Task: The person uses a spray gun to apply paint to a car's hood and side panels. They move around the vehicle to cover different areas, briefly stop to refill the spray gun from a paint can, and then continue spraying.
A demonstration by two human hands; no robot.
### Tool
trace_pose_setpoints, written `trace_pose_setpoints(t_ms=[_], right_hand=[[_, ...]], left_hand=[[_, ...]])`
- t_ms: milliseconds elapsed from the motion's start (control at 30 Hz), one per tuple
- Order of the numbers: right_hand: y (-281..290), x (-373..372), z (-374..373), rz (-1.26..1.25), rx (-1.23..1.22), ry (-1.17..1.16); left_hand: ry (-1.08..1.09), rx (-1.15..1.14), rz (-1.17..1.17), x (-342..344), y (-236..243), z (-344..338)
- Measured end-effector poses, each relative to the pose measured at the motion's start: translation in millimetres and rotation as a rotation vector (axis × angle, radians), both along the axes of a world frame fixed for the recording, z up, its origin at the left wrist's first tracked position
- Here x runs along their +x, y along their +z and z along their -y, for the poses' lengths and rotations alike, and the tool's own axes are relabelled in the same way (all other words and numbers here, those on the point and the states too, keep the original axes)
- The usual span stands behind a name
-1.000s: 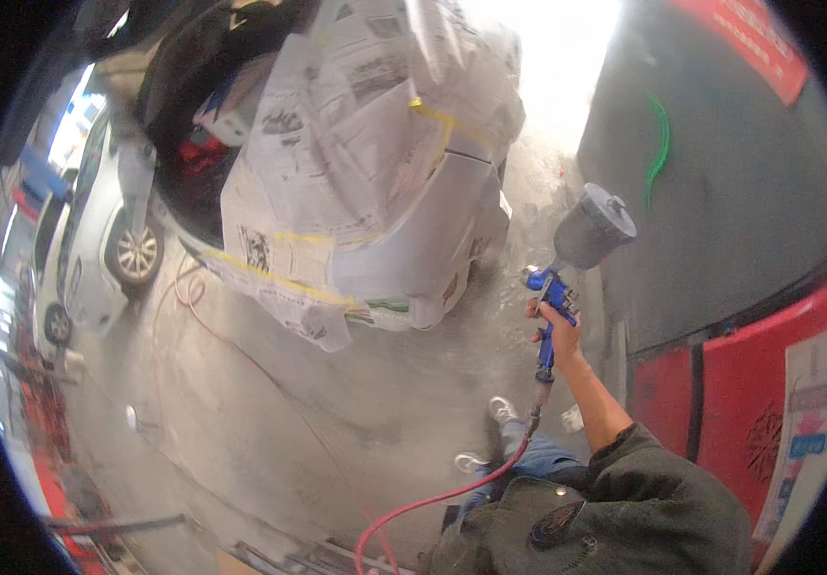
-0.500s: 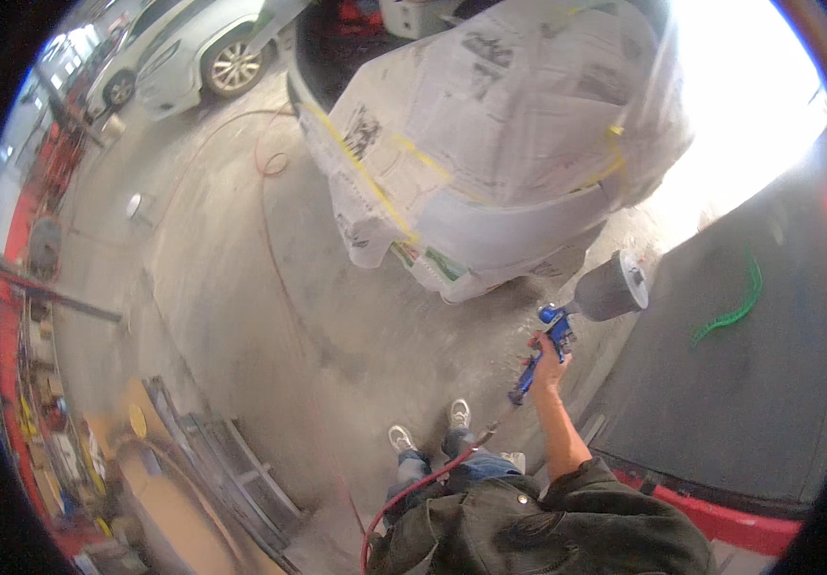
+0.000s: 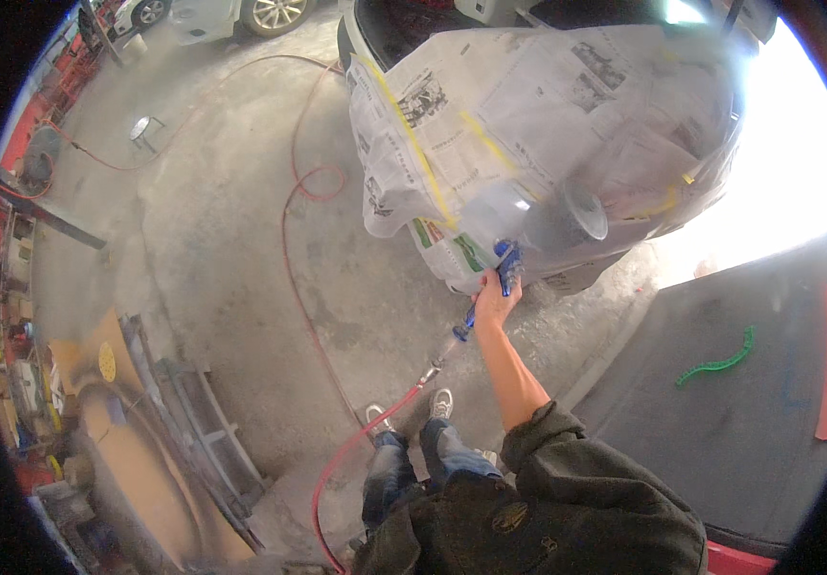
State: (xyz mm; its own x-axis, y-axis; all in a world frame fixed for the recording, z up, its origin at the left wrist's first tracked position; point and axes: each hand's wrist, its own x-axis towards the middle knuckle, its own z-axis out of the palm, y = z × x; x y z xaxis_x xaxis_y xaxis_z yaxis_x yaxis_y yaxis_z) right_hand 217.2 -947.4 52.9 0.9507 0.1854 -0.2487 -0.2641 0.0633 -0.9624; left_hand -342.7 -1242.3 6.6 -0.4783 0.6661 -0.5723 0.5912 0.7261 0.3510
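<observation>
Right grip (image 3: 497,299): wraps closely around the blue spray gun (image 3: 508,266).
Cup (image 3: 569,217): blurred, seems beside near edge of paper-covered car (image 3: 528,105).
Red hose (image 3: 361,443): joins gun's lower end.

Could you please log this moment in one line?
right hand: holds spray gun | left hand: not in view | ahead: newspaper-covered car

newspaper (image 3: 490,105) on car (image 3: 495,209) | spray gun (image 3: 507,270) in right hand (image 3: 496,303), before car | floor hose (image 3: 286,230) left of car
</observation>
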Motion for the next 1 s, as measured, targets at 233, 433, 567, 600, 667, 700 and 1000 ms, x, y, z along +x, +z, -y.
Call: trace_pose_setpoints(t_ms=[233,433,567,600,667,700,1000], right_hand=[[17,6,-6,0.022,-0.024,-0.013],[32,28,36,0.224,-0.104,-0.288],[56,46,38,0.211,-0.243,-0.257],[59,49,29,0.201,-0.243,-0.236],[60,52,6,0.175,-0.249,-0.192],[67,47,-13,0.142,-0.217,-0.185],[68,-1,-153,-0.050,0.023,0.034]], left_hand=[[-0.130,-0.053,0.033,-53,-11,-62],[-0.356,-0.024,0.044,-80,-5,-161],[-0.558,0.057,0.034,-70,7,-225],[-0.547,0.057,0.042,-69,3,-239],[-0.388,-0.007,0.092,-75,-15,-266],[-0.255,-0.039,0.128,-82,-30,-278],[0.353,0.175,0.088,-130,-103,-293]])
